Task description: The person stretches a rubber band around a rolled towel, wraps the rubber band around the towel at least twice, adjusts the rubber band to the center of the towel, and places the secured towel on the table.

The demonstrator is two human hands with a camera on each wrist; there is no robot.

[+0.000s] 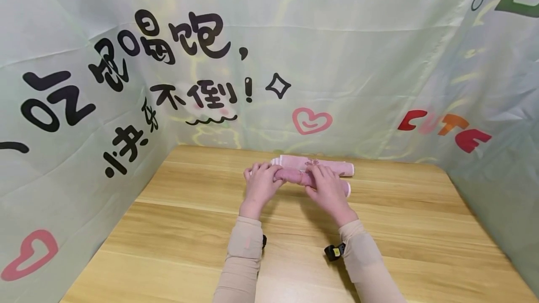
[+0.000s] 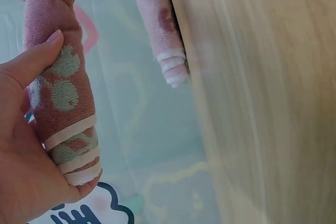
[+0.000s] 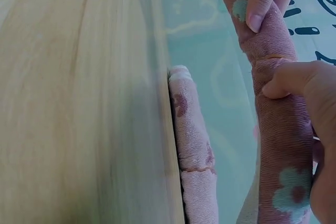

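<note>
A rolled pink towel [image 1: 292, 176] with green flower patches is held in both hands, just above the far part of the table. My left hand [image 1: 261, 185] grips its left end, the thumb lying along the roll near the white-striped edge. Toward the other end, my right hand [image 1: 329, 194] holds the roll with the thumb on its near side. A thin brownish band [image 3: 273, 56] cinches the towel between the two hands. Behind it lies a second, paler pink rolled towel [image 1: 337, 167] with dark pink flowers, untouched; it also has a band around its middle.
The wooden table [image 1: 177, 237] spreads on both sides and in front of the hands. A printed fabric curtain [image 1: 358, 69] encloses the back and sides, close to the table's far edge. A small black wrist camera [image 1: 334, 252] sits by the right sleeve.
</note>
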